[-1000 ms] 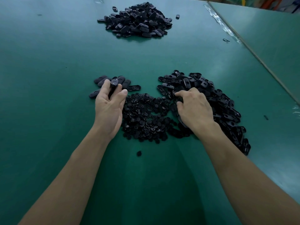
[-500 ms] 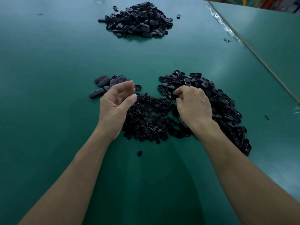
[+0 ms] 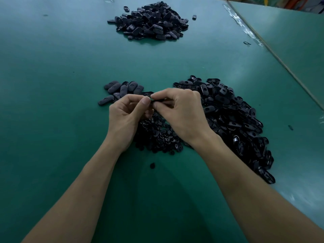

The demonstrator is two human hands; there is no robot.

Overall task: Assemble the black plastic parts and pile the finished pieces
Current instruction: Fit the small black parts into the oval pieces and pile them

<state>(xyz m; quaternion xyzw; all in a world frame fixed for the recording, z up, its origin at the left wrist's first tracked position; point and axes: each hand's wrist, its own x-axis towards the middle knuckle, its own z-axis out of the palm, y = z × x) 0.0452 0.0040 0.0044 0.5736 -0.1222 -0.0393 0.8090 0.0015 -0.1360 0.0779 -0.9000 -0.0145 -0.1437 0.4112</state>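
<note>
Left hand and right hand pinch black parts together, mid-fitting; next they likely need pressing home, then joining the left pile.

**Dim, cool light with a wide-angle bend**

Dim overall, tinted teal. Brightest as a pale sheen across the far left and the right edge of the desk. Darkest low in the middle, under a broad soft shadow between the forearms. Small glare on the tape strip at far right. Little detail in the heap of black parts, merged into one dark mass with a few glints. Bowed straight lines toward the borders, and a soft, blurred top-right corner.
</note>
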